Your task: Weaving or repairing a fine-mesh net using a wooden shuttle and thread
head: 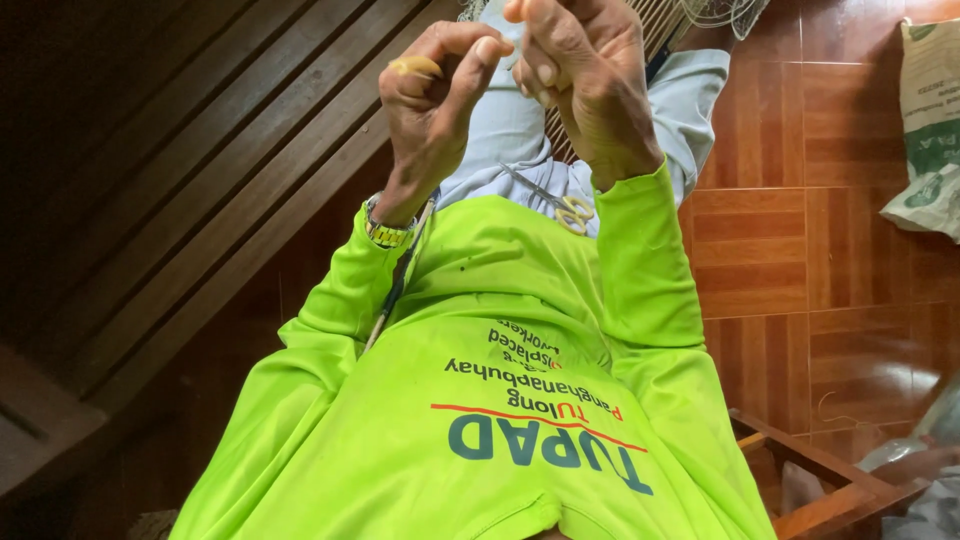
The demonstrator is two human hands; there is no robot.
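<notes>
Hands: both up above the lap, fingertips nearly touching
Left hand: curled tight, pinching a small yellow bit
Right hand: fingers bunched shut; can't tell what's inside
Scissors: on the lap below the hands, just under the right wrist
Scissors axis: blades up-left, yellow handles down-right
Nearer hand: right

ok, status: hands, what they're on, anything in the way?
Left hand pinched shut, yellow band on a finger. Right hand curled shut, contents not visible. Scissors lying on the lap. Nothing in the way.
</notes>
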